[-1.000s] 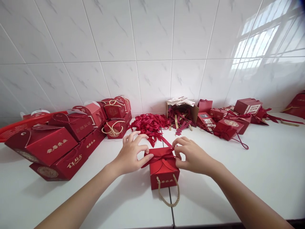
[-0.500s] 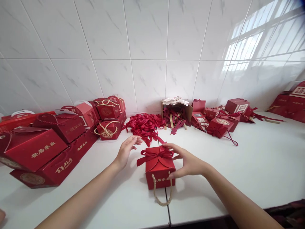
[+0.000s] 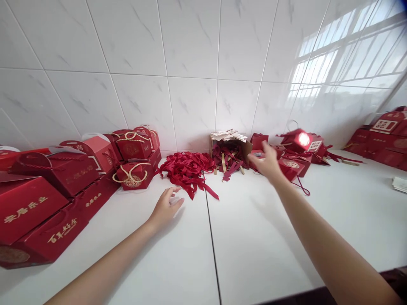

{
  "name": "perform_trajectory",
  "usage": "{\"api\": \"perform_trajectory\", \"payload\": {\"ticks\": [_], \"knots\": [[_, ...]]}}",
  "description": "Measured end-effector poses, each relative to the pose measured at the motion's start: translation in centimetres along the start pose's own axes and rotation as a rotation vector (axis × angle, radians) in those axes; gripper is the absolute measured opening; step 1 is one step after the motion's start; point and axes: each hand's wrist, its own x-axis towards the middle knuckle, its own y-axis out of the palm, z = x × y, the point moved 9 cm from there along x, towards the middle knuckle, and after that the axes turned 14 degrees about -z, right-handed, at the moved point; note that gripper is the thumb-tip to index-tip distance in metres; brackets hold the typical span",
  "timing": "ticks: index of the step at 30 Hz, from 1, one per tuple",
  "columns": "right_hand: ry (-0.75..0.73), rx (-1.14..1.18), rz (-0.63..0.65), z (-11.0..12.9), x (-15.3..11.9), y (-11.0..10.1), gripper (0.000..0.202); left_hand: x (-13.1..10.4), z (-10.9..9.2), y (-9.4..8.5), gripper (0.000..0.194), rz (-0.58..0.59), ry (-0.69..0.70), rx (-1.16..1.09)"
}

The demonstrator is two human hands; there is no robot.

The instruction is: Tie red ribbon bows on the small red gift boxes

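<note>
My left hand (image 3: pixel 165 207) hovers over the white tabletop with nothing in it, its fingers curved and apart. Just beyond its fingertips lies a heap of red ribbons (image 3: pixel 187 167). My right hand (image 3: pixel 266 163) is stretched out toward the boxes at the back right, thumb and fingers apart and nothing in its grasp. To the right of it, a red gift box (image 3: pixel 297 139) with a bright glare spot and a thin handle loop is up at the top of that pile, apart from my hand. Whether it touches the boxes beneath cannot be made out.
Stacked red gift boxes (image 3: pixel 76 169) fill the left side. A small open carton (image 3: pixel 244 149) spills dark red tags by the tiled wall (image 3: pixel 190 42). More red boxes (image 3: pixel 369 142) stand at the far right, with a small stack of paper (image 3: pixel 400 184) nearby. A seam (image 3: pixel 210 228) crosses the white table.
The red gift box with the bow has left the table's middle and my right hand, which moved up and right and let go. My left hand stays open, slightly lower. The view shifted right.
</note>
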Motion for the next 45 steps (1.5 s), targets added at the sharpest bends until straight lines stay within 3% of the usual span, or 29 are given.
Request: {"api": "perform_trajectory", "payload": {"ticks": [5,8,10,13,21,25,28,31,34,36,39,45], "knots": [[-0.091,0.066,0.265,2.7,-7.2,8.6,0.050,0.7,-2.8,4.0,0.042,0.102,0.245,0.094],[-0.213,0.111,0.381,5.2,-11.1,12.4,0.043,0.7,-4.2,6.2,0.023,0.191,0.376,0.131],[-0.311,0.140,0.463,6.9,-13.5,14.4,0.046,0.6,-4.5,6.7,0.013,0.219,0.428,0.151],[-0.394,0.147,0.535,8.0,-15.7,15.8,0.041,0.6,-4.0,6.2,0.015,0.196,0.437,0.171],[-0.310,0.169,0.499,6.9,-15.5,14.9,0.025,0.8,-3.4,4.8,0.010,0.091,0.399,0.241],[-0.210,0.238,0.497,6.4,-15.3,14.8,0.025,0.4,-3.8,4.8,0.021,0.076,0.435,0.279],[-0.179,0.315,0.579,7.3,-15.8,14.7,0.026,-0.2,-4.2,5.2,0.038,0.131,0.479,0.270],[-0.213,0.370,0.714,9.1,-15.9,14.2,0.018,-1.0,-4.8,5.7,0.032,0.233,0.514,0.238],[-0.229,0.314,0.743,9.8,-13.7,13.1,0.019,-1.2,-5.1,5.8,0.021,0.282,0.506,0.207],[-0.213,0.214,0.716,9.3,-11.2,12.2,0.023,-0.9,-5.0,5.6,0.025,0.275,0.470,0.192],[-0.183,0.072,0.791,7.8,-8.2,11.2,0.004,0.1,-4.3,5.2,0.034,0.226,0.375,0.171],[-0.124,0.001,1.023,6.3,-6.1,9.1,0.039,1.3,-3.5,4.5,0.040,0.154,0.240,0.110]]}}
